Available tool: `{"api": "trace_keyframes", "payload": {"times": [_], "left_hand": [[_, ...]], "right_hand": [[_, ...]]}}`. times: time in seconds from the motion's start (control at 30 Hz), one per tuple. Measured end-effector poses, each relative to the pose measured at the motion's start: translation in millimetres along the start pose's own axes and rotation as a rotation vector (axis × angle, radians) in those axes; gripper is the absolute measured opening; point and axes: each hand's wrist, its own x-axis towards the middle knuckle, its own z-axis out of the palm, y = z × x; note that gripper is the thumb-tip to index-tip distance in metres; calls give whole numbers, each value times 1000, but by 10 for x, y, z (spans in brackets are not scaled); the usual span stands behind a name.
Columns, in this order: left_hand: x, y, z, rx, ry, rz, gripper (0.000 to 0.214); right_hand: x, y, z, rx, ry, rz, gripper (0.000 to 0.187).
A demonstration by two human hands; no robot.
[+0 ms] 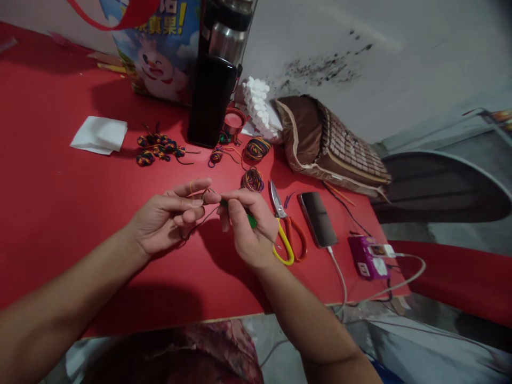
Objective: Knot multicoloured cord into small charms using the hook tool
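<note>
My left hand (172,216) is closed on a strand of dark multicoloured yarn (206,217), with an orange stretch looped over a raised finger. Close against it, my right hand (250,221) pinches what looks like a crochet hook; its green grip (252,221) shows between the fingers and a thin metal end sticks out behind the hand. The fingertips of both hands meet at the yarn, and the small work between them is mostly hidden. Beyond the hands lie yarn bundles (257,148) and several knotted yarn pieces (160,148). Scissors (282,213) with yellow and orange handles lie just right of my right hand.
On the red table (168,288) are a folded white paper (100,134), a black phone (212,101) propped against a metal bottle (228,40), a printed bag (160,58), a brown checked bag (332,144), a second phone (318,218) on a white cable, and a purple box (366,258).
</note>
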Motion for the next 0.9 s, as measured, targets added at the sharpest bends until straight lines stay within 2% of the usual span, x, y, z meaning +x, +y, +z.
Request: {"api": "trace_keyframes", "payload": {"times": [0.3, 0.6, 0.9], "left_hand": [[-44, -83, 82, -105, -56, 36, 46], [-35, -124, 24, -132, 29, 93, 58], [-51, -83, 197, -219, 169, 121, 66]], "right_hand": [[-26, 14, 81, 30, 37, -108, 19], [-25, -16, 79, -18, 39, -118, 20], [-38, 69, 81, 69, 64, -11, 16]]}}
